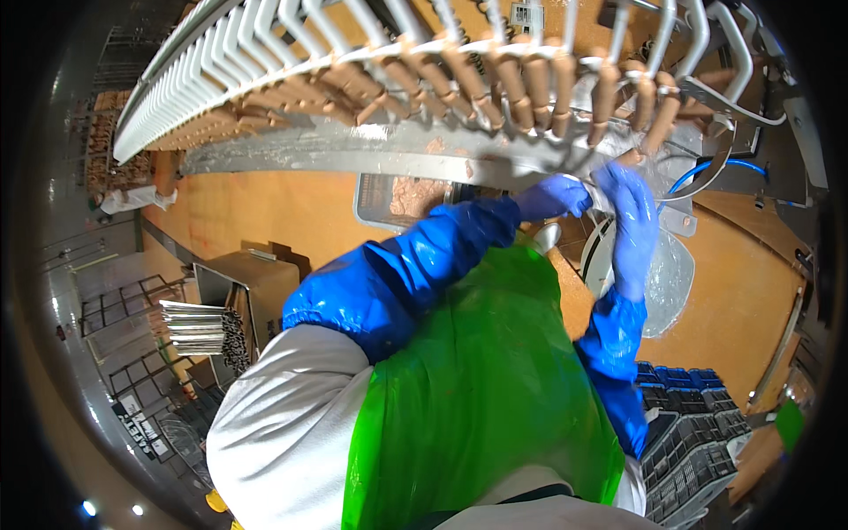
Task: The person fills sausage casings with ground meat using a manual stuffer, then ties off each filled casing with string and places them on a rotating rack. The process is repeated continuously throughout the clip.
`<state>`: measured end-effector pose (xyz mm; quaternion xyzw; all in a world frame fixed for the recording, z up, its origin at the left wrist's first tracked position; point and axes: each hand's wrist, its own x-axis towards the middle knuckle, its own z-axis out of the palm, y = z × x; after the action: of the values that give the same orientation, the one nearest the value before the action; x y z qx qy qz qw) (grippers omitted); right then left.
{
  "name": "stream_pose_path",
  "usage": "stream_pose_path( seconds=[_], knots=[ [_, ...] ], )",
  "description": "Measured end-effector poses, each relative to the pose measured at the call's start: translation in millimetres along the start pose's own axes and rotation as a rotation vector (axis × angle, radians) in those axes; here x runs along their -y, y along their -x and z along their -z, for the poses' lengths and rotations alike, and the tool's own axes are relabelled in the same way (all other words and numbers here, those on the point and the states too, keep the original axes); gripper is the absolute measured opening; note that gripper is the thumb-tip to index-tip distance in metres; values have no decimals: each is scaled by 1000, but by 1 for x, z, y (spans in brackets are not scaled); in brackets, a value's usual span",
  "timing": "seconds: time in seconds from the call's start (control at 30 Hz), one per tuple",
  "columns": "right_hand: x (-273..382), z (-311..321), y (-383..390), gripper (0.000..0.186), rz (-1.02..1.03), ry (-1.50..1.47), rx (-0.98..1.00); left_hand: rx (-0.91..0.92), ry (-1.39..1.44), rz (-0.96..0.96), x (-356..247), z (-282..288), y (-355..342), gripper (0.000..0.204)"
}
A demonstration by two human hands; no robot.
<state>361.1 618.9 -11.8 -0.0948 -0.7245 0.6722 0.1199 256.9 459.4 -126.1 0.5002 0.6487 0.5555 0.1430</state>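
Note:
My left hand (556,196), in a blue-violet glove, is closed with its fingertips at a small whitish, wet-looking thing (602,200) that I cannot name. On the other side of it is my right hand (632,225), in the same kind of glove, its fingers bent over toward the left hand. What lies under those fingers is partly hidden. Just above both hands hang brown sausage links (510,88), looped over a long curving row of white hooks (265,40). Behind the hands runs a wet steel trough (353,157) below the links.
A grey crate (361,208) holding pinkish meat (415,196) stands beyond my left forearm. Right of my right hand are a pale translucent tub (676,287) and a blue hose (720,165). Dark stacked crates (693,446) stand lower right; a metal cart (265,278) with rods is left.

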Motion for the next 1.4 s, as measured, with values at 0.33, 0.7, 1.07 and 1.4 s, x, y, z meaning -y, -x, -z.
stream_pose_path(
  seconds=[0.33, 0.7, 1.07, 1.4],
  knots=[
    [30, -342, -30, 26, 5, 123, 202, -264, 455, 859, -43, 203, 260, 16],
    [-9, -380, -11, 21, -176, 47, 358, -858, -602, 253, -36, 358, 213, 29],
    [-12, -395, 19, 26, -266, 211, 446, 166, -1023, 518, -49, 404, 339, 25],
    [76, -535, -17, 37, 252, 506, 653, 11, -758, -71, -152, 468, 347, 24]
  ],
)
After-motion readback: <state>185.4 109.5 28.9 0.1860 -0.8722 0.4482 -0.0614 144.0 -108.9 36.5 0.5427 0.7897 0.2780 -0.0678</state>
